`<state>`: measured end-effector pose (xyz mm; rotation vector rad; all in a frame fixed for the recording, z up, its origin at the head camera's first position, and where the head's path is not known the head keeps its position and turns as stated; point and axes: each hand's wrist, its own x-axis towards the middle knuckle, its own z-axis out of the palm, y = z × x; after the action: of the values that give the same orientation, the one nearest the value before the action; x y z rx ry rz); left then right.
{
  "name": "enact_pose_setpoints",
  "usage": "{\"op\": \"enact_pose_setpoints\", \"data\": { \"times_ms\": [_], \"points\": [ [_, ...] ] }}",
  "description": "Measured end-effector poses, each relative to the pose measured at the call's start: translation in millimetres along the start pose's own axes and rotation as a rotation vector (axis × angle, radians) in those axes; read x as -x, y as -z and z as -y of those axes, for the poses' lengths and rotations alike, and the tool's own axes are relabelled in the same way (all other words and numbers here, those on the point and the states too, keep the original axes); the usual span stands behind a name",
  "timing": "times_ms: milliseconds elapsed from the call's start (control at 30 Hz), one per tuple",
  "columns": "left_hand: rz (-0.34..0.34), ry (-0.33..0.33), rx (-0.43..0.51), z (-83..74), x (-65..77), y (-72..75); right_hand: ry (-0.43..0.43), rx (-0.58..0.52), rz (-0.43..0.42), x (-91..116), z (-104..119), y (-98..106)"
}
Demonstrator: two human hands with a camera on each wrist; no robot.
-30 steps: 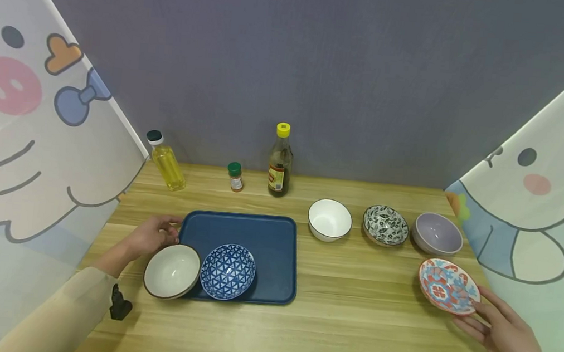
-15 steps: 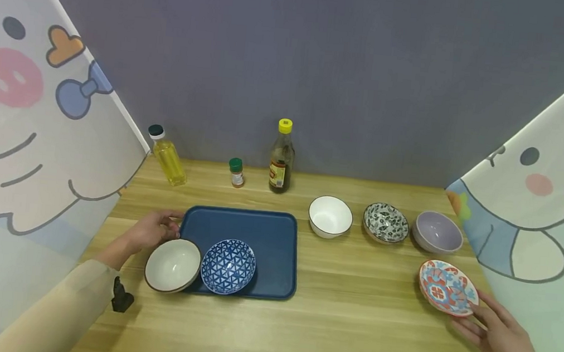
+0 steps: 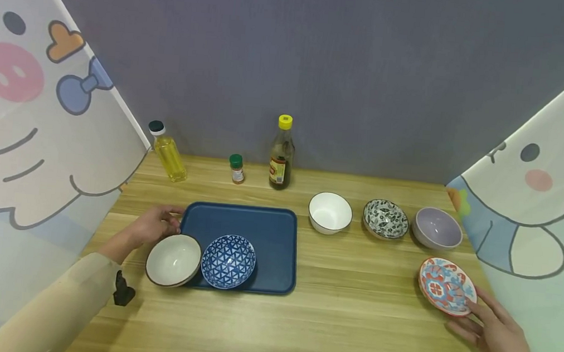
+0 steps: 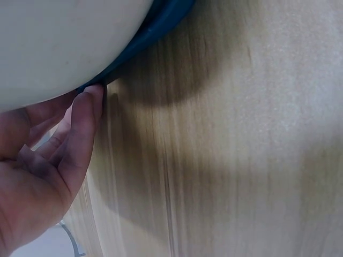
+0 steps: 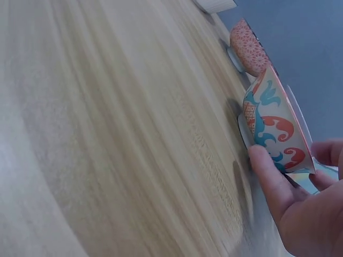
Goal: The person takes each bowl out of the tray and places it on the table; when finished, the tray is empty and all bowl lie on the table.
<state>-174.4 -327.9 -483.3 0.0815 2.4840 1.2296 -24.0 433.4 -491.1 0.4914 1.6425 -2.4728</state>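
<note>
Shifted slightly: red-and-blue ceramic bowl (image 3: 446,285), grasped between right fingers (image 5: 268,174); navy rectangular tray (image 3: 275,248), left fingers (image 4: 82,128) pinching. Apparently bowl-handling; next needs steadiness.

glossy ceramic-looking red-patterned bowl (image 3: 444,287), smooth plastic-looking blue tray (image 3: 275,253), wood-grained tabletop (image 3: 349,327) with slight sheen, matt cloth-like backdrop (image 3: 372,66)

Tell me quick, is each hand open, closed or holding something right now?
Left hand: holding the blue tray by its left edge.
Right hand: holding the red-and-blue patterned bowl.
</note>
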Motion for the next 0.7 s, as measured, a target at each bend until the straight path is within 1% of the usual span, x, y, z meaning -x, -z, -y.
{"op": "enact_pose_setpoints", "data": {
  "times_ms": [167, 333, 367, 433, 567, 700],
  "points": [
    [-0.003, 0.016, -0.001, -1.4, -0.2, 0.4, 0.075, 0.12, 0.001, 2, -2, -1],
    [0.0, 0.019, -0.012, 0.3, 1.6, -1.0, 0.146, 0.266, -0.053, 6, 2, -3],
    [-0.001, 0.019, -0.013, 0.6, 1.6, -1.2, 0.151, 0.3, -0.077, 6, 5, -4],
    [0.001, 0.018, -0.015, 0.8, 1.6, -1.2, 0.173, 0.349, -0.095, 7, 11, -5],
    [0.005, 0.015, -0.018, 0.3, 0.8, -0.4, 0.19, 0.477, -0.142, 5, 31, -10],
    [0.003, 0.017, -0.026, -1.4, 0.8, 0.0, 0.243, 0.612, -0.175, 2, 51, -23]
  ]
}}
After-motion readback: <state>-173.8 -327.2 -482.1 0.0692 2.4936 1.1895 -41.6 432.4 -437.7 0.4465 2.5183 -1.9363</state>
